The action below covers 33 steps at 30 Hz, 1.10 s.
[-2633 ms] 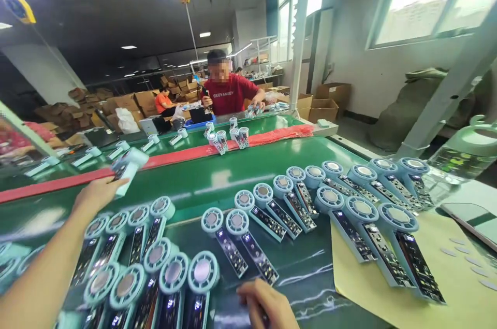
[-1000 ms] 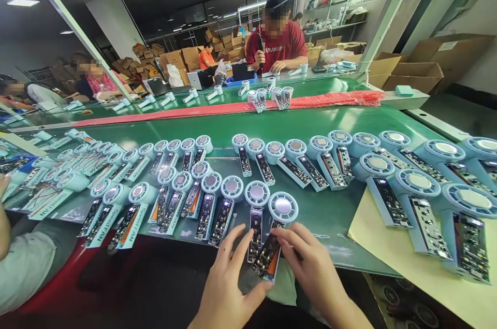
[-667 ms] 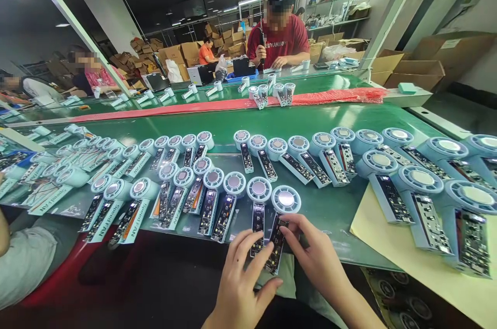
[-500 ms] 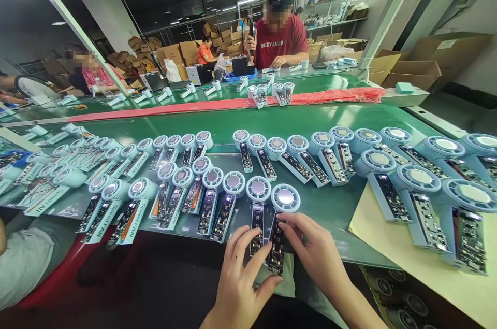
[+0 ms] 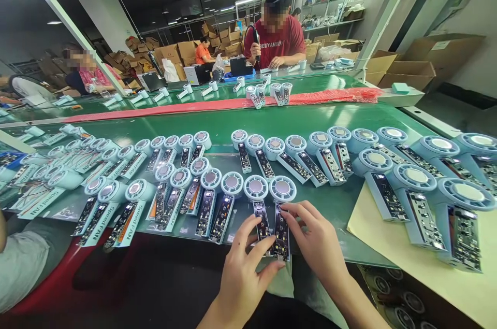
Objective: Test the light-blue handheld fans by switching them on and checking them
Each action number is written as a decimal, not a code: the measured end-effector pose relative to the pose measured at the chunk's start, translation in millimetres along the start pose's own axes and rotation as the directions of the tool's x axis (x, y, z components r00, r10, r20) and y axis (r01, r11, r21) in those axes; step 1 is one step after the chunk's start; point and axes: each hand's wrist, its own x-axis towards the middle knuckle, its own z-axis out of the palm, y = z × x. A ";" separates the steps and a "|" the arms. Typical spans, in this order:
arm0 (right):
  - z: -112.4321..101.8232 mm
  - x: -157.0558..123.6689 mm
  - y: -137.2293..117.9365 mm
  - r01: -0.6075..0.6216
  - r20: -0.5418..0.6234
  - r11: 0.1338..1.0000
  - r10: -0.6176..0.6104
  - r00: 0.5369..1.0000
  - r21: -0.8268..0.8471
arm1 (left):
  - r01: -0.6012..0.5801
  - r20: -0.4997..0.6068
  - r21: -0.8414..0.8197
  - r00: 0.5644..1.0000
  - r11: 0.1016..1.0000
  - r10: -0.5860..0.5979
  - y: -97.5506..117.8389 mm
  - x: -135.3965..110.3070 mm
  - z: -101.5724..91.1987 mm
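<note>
Compared with a second ago, the pale blue fan point(image 5: 282, 198) sits slightly higher in the frame, its round head point(image 5: 282, 187) now about level with the neighbouring fan point(image 5: 256, 187), and its circuit board point(image 5: 280, 235) no longer slants but runs straight down below the head. It lies at the lower centre of the frame, over the near edge of the green bench point(image 5: 330, 207).

At lower centre, the left hand point(image 5: 243, 272) closes narrowly on the fan's lower end, thumb at the bottom, a finger along the left edge; another finger reaches over the neighbouring fan, and I cannot tell whether it touches. Right of it, the right hand point(image 5: 318, 238) has finger and thumb drawn close on the upper right edge of the board.

Judging by looks, the fan should be light and stiff, with smooth plastic that may slip a little. Its bare board seems the fragile part, so the safest hold is by the shell's long sides or the head's rim, keeping fingertips off the small components.
</note>
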 end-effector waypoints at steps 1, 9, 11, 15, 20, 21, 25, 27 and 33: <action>-0.8 1.7 0.7 0.003 0.003 1.000 -0.003 1.000 -0.006 | -0.007 0.002 0.010 1.000 1.000 0.007 -0.9 1.7 -0.6; -4.1 9.5 4.4 0.028 0.012 1.000 -0.028 1.000 -0.005 | -0.056 0.068 0.158 0.997 0.986 0.045 -13.0 6.3 -8.8; -2.8 8.9 4.4 0.041 -0.007 0.998 -0.041 0.999 -0.042 | -0.066 0.067 0.175 0.996 0.982 0.055 -12.8 6.7 -9.7; 1.8 4.8 1.7 0.069 -0.067 0.988 -0.079 0.995 -0.139 | -0.085 0.060 0.191 0.995 0.978 0.075 -7.9 8.7 -9.9; 1.1 7.2 -3.9 0.183 -0.137 0.923 -0.241 0.961 -0.340 | -0.102 0.021 0.202 0.995 0.974 0.100 0.0 17.7 -8.2; -0.2 9.1 -4.0 0.195 -0.142 0.912 -0.260 0.955 -0.362 | -0.102 0.013 0.201 0.995 0.974 0.101 1.2 19.9 -8.0; -7.0 18.6 0.8 0.244 -0.094 0.924 -0.282 0.955 -0.296 | -0.087 0.003 0.179 0.996 0.980 0.088 3.5 25.9 -7.7; -10.5 23.0 4.9 0.245 0.001 0.948 -0.250 0.968 -0.205 | -0.073 0.011 0.171 0.997 0.983 0.072 3.4 26.9 -7.5; -12.4 28.0 10.6 0.181 0.063 0.971 -0.173 0.983 -0.155 | -0.031 0.024 0.173 0.999 0.984 0.027 3.8 26.5 -5.6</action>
